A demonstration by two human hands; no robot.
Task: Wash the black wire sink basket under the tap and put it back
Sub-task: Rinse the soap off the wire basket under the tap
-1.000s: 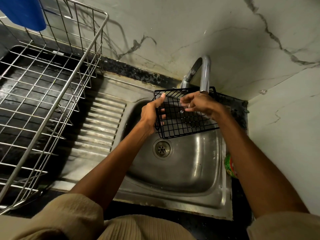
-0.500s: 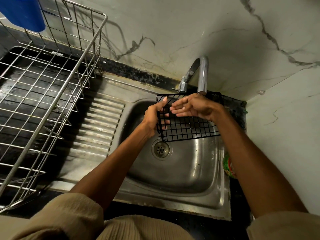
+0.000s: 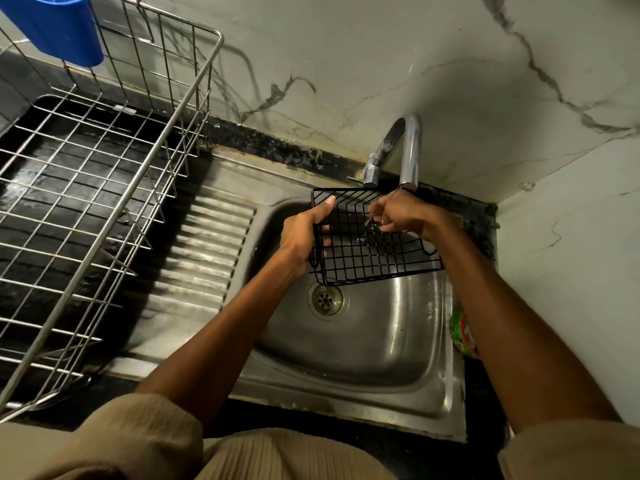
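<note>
Both bare forearms reach forward from tan sleeves and converge over the bowl of the stainless steel sink (image 3: 363, 344), the left one angling in from the lower left, the right one from the lower right.

The left hand (image 3: 300, 233) grips the left edge of the black rectangular wire sink basket (image 3: 367, 254), thumb laid up along the rim and fingers curled behind the mesh. The right hand (image 3: 403, 214) rests on the basket's far right part, fingers bent down into the grid; whether they pinch a wire cannot be told. The hands are apart, one at each side, with the basket held tilted between them above the sink.

Directly beyond the right hand, the curved chrome tap (image 3: 408, 150) ends with its spout just above the knuckles; small glints of water show on the mesh below the fingers. Below the left hand lies the round metal drain (image 3: 325, 299). Left of the left arm are the ribbed draining board (image 3: 204, 251) and a large silver wire dish rack (image 3: 104, 188) carrying a blue plastic cup (image 3: 59, 29). By the right forearm sits a green round container (image 3: 460, 334), partly hidden.
</note>
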